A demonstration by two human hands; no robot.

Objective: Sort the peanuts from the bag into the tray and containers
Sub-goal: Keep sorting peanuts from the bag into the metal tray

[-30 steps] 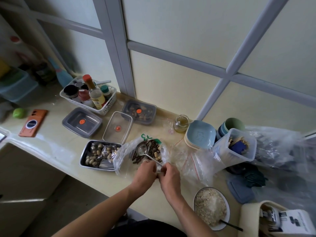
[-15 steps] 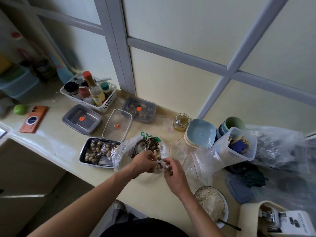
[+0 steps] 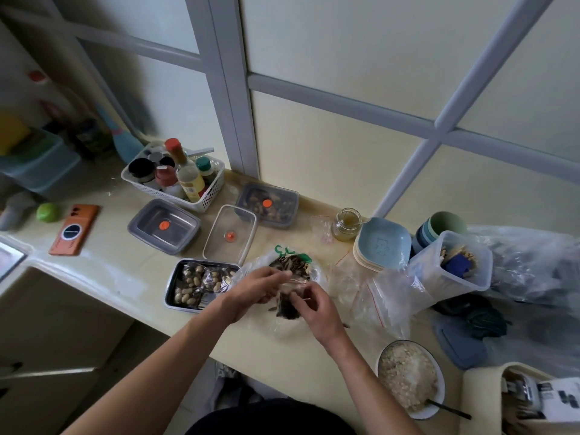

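A clear plastic bag [image 3: 295, 265] of dark seeds and pale peanuts lies on the counter in front of me. My left hand [image 3: 257, 285] reaches into its open mouth, fingers curled on the plastic and contents. My right hand [image 3: 314, 301] pinches the bag's near side, fingers bent. Left of the bag sits a metal tray [image 3: 175, 282] holding shelled peanuts and small clear packets. Behind it stand an empty grey container [image 3: 163, 226], a clear lid or container [image 3: 230, 235] and a lidded grey container [image 3: 266, 204] with dark contents.
A white basket of bottles [image 3: 175, 177] stands at the back left, an orange phone [image 3: 73, 229] and a green ball [image 3: 47, 211] further left. Right of the bag lie zip bags [image 3: 376, 296], stacked blue dishes [image 3: 383, 246], a glass jar [image 3: 345, 224], a tub [image 3: 452, 265] and a bowl of grains [image 3: 411, 378].
My left hand has moved from the bag's near edge up into its mouth. The spoon seen in the bag a second ago is now hidden. My right hand stays at the bag's side.
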